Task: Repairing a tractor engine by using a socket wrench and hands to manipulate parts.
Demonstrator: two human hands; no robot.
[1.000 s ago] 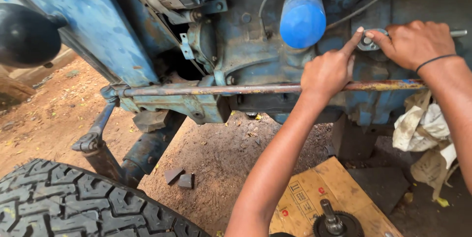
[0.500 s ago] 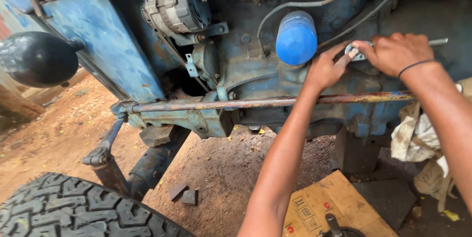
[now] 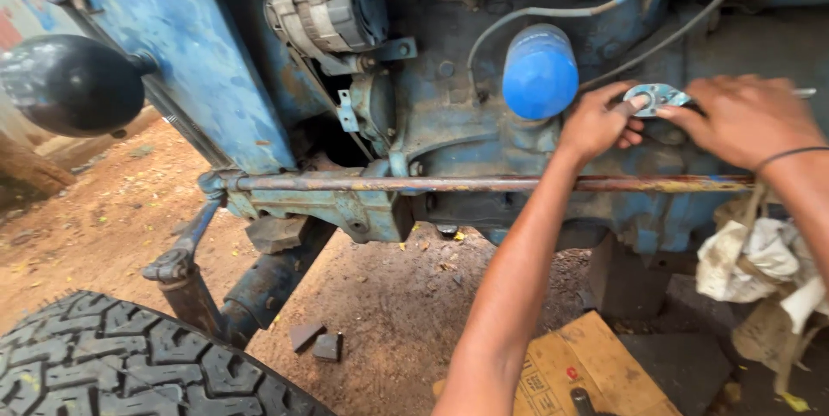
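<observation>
Ground: reddish bare dirt (image 3: 112, 235) under a blue tractor engine (image 3: 449, 114), with a knobbly black tyre (image 3: 129, 364) at 7 o'clock
Left hand: the left hand (image 3: 596, 122) pinches the near edge of a small oval metal flange plate (image 3: 656, 97) with thumb and forefinger, fingers closed on it
Right hand: the right hand (image 3: 747, 118) meets the same plate from 3 o'clock, fingertips on its far edge (a dark band sits on that wrist); grasping it too, though how firmly I cannot tell
Plate: held against the engine side, just at 3 o'clock of the blue oil filter (image 3: 540, 71), above the rusty steering rod (image 3: 484, 183)
Containers: the filter canister is closed, its contents hidden; no open vessel shows
Packages: a yellowish cardboard box (image 3: 579, 373) at 5 o'clock, flat, with small red and dark print
Other things: grey alternator (image 3: 324, 10) at 11 o'clock; black round knob (image 3: 69, 84) at 9 o'clock; whitish rags (image 3: 760, 265) at 4 o'clock; two small dark blocks (image 3: 315, 343) on the dirt
Change: half a second ago both hands sat higher and further toward 2 o'clock; the plate is now plainly visible between them, and the view has tilted so the engine's upper part shows
</observation>
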